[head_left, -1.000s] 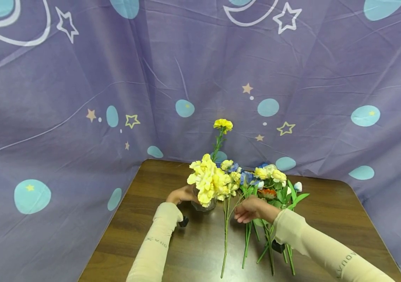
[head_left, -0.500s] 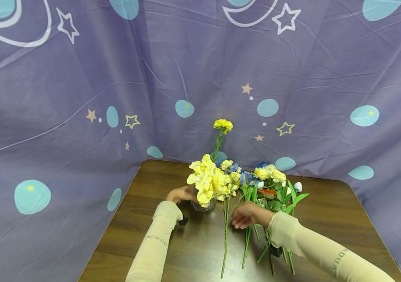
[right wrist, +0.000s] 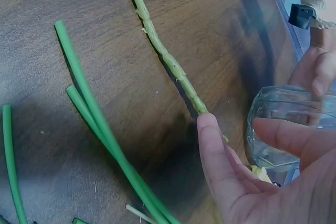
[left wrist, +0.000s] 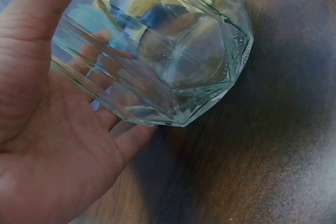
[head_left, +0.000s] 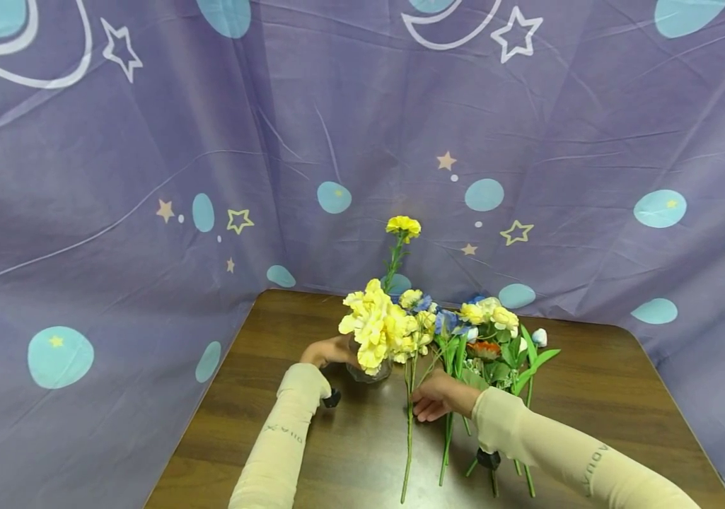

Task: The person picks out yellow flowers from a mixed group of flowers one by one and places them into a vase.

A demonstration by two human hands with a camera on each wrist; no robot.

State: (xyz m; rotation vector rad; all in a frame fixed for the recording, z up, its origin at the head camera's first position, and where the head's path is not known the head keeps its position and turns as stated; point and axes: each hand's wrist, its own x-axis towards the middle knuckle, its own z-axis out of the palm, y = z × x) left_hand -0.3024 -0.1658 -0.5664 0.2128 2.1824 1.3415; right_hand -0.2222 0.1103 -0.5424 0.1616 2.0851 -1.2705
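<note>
Head view first: the left hand (head_left: 327,351) sits at nine o'clock of the vase (head_left: 367,369), wrapped against its glass side, yellow blooms (head_left: 380,326) spilling over the rim and one tall yellow flower (head_left: 403,225) rising behind at twelve o'clock. The right hand (head_left: 438,397) is down on the table (head_left: 260,396) at about four o'clock of the vase, fingers reaching left onto a long stem (head_left: 407,438) that runs toward six o'clock. Just right of that hand lies a bunch of flowers (head_left: 489,339), heads at twelve, stems pointing to six.

Left wrist view: the palm is spread wide and the fingers (left wrist: 126,142) curve under and around the faceted vase (left wrist: 173,61), thumb across its upper side (a full cradling grip). The vase base stands on the dark wood at the three o'clock side.

Right wrist view: the right hand (right wrist: 262,177) is loosely spread, one fingertip (right wrist: 207,124) touching the knobbly stem (right wrist: 163,51), thumb apart from it, nothing pinched. More green stems (right wrist: 100,129) lie at nine o'clock of the hand, flat on the table. The vase (right wrist: 289,129) shows at three o'clock, with the left hand (right wrist: 315,72) on its far side.
</note>
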